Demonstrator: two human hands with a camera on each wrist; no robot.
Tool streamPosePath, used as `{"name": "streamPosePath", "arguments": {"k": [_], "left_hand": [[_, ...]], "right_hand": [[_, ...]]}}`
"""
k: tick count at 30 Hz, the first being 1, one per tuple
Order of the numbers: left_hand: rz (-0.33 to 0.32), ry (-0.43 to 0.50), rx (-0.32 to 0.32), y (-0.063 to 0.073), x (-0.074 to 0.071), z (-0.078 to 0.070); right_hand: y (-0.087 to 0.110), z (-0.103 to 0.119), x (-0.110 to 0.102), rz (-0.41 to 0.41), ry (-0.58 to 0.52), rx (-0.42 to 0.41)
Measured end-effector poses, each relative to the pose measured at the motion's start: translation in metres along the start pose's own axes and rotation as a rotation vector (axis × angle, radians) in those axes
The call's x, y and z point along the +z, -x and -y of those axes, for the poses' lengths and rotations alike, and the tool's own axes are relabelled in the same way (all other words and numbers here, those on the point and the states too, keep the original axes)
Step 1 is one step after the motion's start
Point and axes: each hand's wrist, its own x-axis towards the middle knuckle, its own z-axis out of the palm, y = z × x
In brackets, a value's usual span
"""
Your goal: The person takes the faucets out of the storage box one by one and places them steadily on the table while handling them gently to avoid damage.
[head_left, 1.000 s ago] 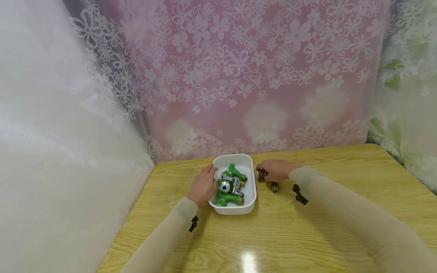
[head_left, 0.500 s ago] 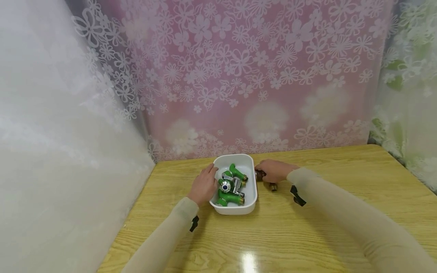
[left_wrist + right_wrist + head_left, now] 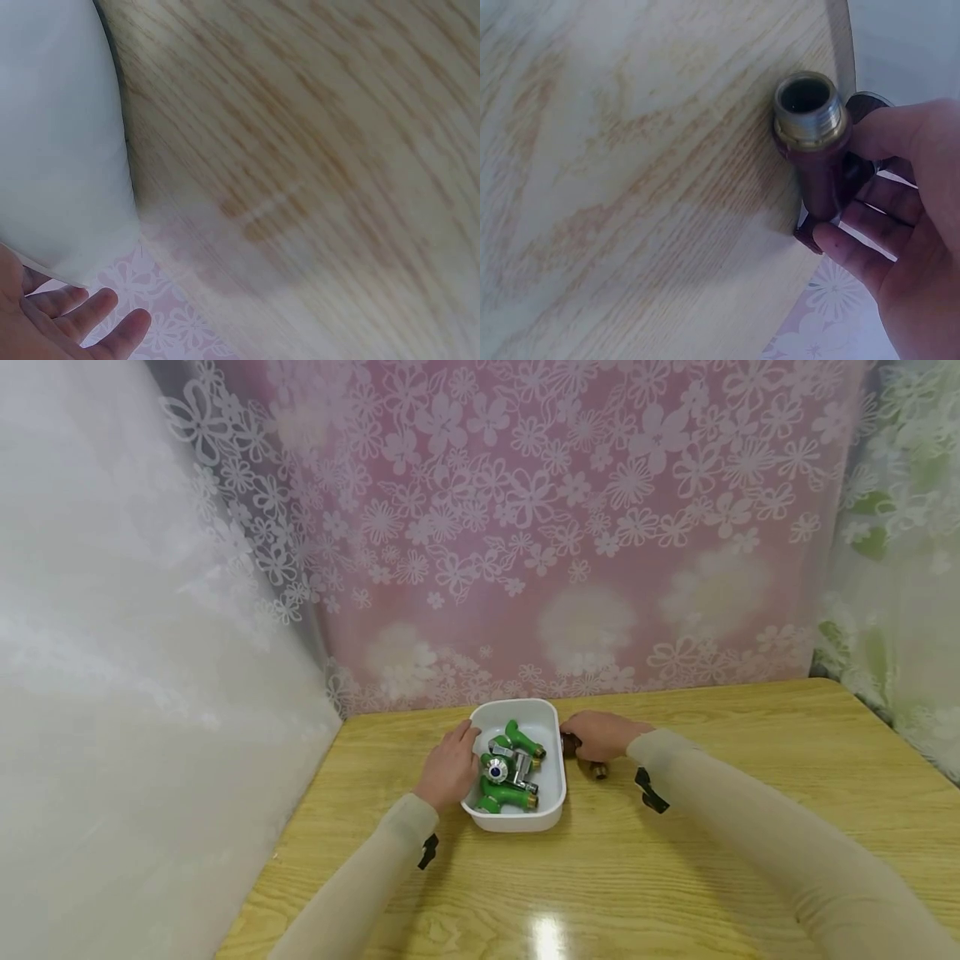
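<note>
Brown tap (image 3: 821,180) slid slightly nearer white tub (image 3: 517,824) | right hand (image 3: 606,735) curled round tap | left hand (image 3: 450,767), relaxed, touches tub | shiny yellow wood table (image 3: 637,881) | pink flowery curtain (image 3: 540,518) behind

Behind the wood-grained worktop (image 3: 622,868) hangs a pink flowered curtain (image 3: 570,527); at left is a whitish sheet (image 3: 135,652), at right a green-patterned sheet (image 3: 900,568).

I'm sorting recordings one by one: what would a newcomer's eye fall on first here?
Probably the green taps lying in the white tub, just below the middle of the head view. Next, the brown tap in the right hand, just right of the tub. Behind the table hangs a large pink floral curtain.
</note>
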Motion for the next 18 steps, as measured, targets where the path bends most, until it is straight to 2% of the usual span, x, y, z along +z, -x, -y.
{"name": "streamPosePath", "arguments": {"k": [18], "left_hand": [[-0.004, 0.008, 0.002, 0.0005, -0.0012, -0.0012]], "right_hand": [[0.0004, 0.0009, 0.0026, 0.014, 0.003, 0.028]]}}
